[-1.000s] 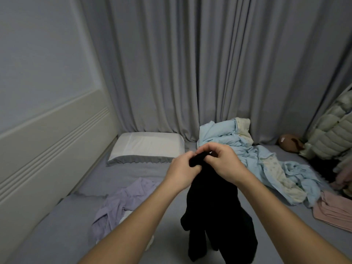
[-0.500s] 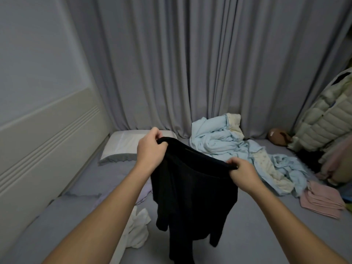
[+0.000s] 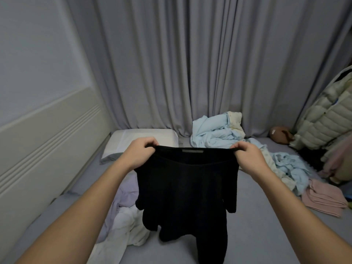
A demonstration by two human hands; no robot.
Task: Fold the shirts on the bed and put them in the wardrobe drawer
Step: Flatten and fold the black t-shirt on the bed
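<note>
Now the black shirt hangs spread between both hands, held up over the middle of the bed. A second ago it was bunched in one dark clump with the two hands pressed together at its top; half a second ago the hands were parting along the neckline. The left hand pinches one shoulder, fingers curled over the top hem, and the right hand pinches the other the same way, so the collar runs taut and level between them (a pale label shows just inside it). The body and sleeves dangle free, the lower hem reaching toward the near edge of the bed.

That spreading means the garment is found by its shoulders and squared up, which I judge to be the start of the fold rather than any part of it done; laying it flat on the bare stretch of mattress looks like the next need.

A lilac garment and a white one lie crumpled toward the left edge, seemingly unfolded. Light blue bedding is heaped at the far edge beside a pillow. No wardrobe drawer is in view.
</note>
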